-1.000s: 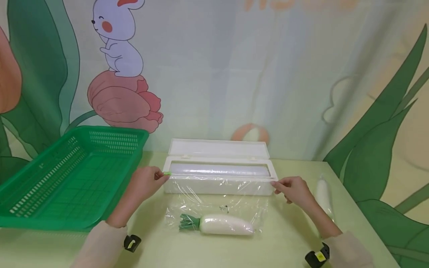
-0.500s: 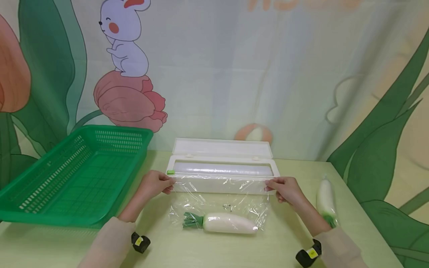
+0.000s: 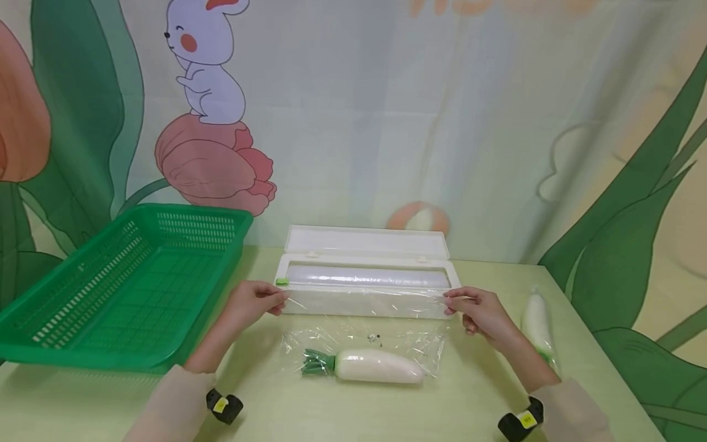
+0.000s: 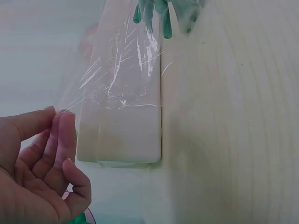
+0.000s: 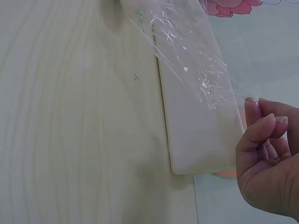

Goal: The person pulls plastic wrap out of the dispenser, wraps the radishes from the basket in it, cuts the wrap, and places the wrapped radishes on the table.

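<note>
A sheet of cling film [image 3: 405, 341] stretches between both hands and drapes over a white radish [image 3: 375, 366] with green stalk ends. My left hand [image 3: 256, 302] pinches the film's far left corner between thumb and fingers. At the opposite corner my right hand [image 3: 482, 313] pinches the film too, as the right wrist view shows. Just behind the film stands a white cling film dispenser [image 3: 364, 303], its lid [image 3: 367, 240] raised and the film roll [image 3: 367, 276] visible inside. A green slide cutter [image 3: 282, 282] sits at the dispenser's left end.
To the left stands a green plastic basket [image 3: 160, 362] with slotted sides. Another white radish [image 3: 536, 322], wrapped in film, lies to the right beyond my right forearm. Behind the table [image 3: 353, 417] hangs a printed curtain [image 3: 342, 123].
My left hand has left the slide cutter and taken hold of the film's left corner. My right hand moved inward, then slightly back outward, and the film is pulled tauter. The view shifted slightly.
</note>
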Demonstrator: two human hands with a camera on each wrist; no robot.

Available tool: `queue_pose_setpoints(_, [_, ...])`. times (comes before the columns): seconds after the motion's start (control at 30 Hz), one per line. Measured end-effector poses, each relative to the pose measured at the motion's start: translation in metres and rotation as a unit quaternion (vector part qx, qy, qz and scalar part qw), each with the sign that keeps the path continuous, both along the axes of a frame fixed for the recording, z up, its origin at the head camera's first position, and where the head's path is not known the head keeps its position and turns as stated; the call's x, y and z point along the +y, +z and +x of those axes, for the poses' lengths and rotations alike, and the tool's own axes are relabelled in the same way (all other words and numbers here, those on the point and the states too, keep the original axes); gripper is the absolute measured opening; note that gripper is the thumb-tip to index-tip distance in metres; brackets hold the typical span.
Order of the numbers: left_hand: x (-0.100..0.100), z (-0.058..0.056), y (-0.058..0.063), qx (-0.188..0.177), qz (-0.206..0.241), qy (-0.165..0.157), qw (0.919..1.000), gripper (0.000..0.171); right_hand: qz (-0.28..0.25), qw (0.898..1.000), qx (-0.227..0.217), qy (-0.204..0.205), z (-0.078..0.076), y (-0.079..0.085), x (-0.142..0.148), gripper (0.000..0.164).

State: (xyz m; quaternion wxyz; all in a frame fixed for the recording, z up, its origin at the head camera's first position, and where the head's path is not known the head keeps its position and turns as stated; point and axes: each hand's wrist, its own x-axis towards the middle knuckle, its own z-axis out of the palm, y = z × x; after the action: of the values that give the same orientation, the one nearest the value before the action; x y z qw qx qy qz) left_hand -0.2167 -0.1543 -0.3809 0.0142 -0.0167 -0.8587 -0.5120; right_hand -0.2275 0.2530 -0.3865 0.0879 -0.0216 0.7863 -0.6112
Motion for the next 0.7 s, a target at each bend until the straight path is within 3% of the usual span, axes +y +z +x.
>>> queue_pose_setpoints(0.23, [-0.004,0.004,-0.005,0.031,0.045,-0.020,0.9983,0.023,0.012,1.000,0.018,0.014,0.004,0.003,0.004,0.037])
queue_pose_setpoints(0.47, [-0.008,0.013,-0.008,0.042,0.032,-0.014,0.9985,0.025,0.023,0.998,0.030,0.043,0.016,0.006,0.013,0.036])
queue_pose_setpoints(0.7, [-0.011,0.023,-0.008,0.021,0.040,-0.039,0.9982,0.029,0.009,0.997,0.038,0.061,0.029,0.006,0.016,0.013])
